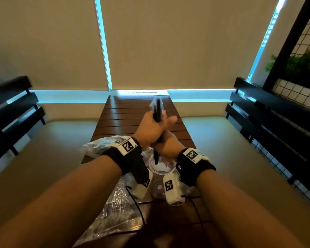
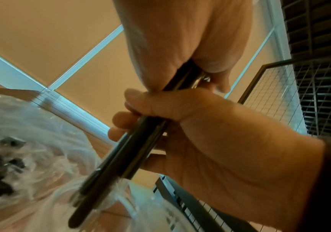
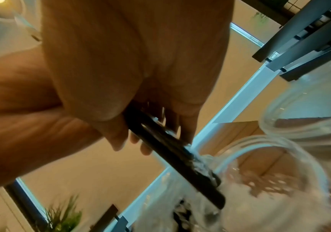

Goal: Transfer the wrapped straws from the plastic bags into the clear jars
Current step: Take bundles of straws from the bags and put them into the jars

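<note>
A bundle of black wrapped straws (image 1: pixel 158 109) stands nearly upright over the wooden table (image 1: pixel 132 111). My left hand (image 1: pixel 155 125) grips its upper part, and my right hand (image 1: pixel 166 143) grips it just below. The bundle's lower ends hang over the open mouth of a clear jar (image 1: pixel 161 169). In the left wrist view both hands wrap the straws (image 2: pixel 132 147). In the right wrist view the straw ends (image 3: pixel 180 153) point at the jar's rim (image 3: pixel 276 141). A plastic bag (image 1: pixel 98 145) with more straws lies to the left.
A second crinkled plastic bag (image 1: pixel 118 210) lies at the near table edge. Another clear jar (image 3: pixel 309 102) stands beside the first. Dark slatted benches (image 1: pixel 13 111) flank the table on both sides. A black cable (image 1: pixel 138 208) runs across the near end.
</note>
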